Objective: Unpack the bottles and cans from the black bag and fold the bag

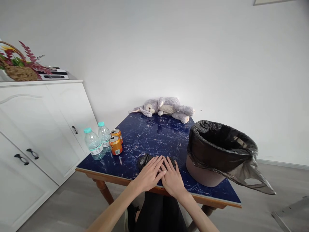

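Both my hands lie flat, side by side, near the front edge of the blue marbled table [154,135]. Under the fingers of my left hand [150,174] and my right hand [172,177] is a folded black plastic bag [144,160], mostly covered by them. Fingers on both hands are stretched out, and the fingertips meet in the middle. To the right stands a trash bin [202,174] lined with a black bag [217,154] whose handle hangs over the side. On the left are two clear water bottles [95,146] [104,135] and two orange cans [116,146] [117,132].
A grey plush rabbit [166,108] lies on its side at the table's back edge, against the wall. Left of the table stands a white cabinet [43,122] with a wicker flower basket [21,72] on top. A grey metal piece [292,209] is on the floor at right.
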Demonstrator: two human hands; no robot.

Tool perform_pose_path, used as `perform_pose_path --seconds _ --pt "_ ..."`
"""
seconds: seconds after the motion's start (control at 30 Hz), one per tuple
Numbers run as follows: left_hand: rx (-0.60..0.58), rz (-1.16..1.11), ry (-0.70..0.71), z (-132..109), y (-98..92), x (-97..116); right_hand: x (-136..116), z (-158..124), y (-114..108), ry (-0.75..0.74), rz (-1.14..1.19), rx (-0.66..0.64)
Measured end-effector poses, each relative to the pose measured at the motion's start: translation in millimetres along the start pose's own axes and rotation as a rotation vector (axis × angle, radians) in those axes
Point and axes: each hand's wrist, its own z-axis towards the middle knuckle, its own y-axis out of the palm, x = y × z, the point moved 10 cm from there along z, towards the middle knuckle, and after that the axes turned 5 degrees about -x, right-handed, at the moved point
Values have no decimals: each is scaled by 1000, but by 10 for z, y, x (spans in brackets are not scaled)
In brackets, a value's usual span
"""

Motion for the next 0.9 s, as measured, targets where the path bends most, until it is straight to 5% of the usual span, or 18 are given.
perform_pose_path --seconds 0.23,0.9 --pt "20 64 -98 -98 162 -322 8 -4 -62 41 -9 10" --pt "131 153 -167 -152 133 -369 12 -33 -72 44 5 33"
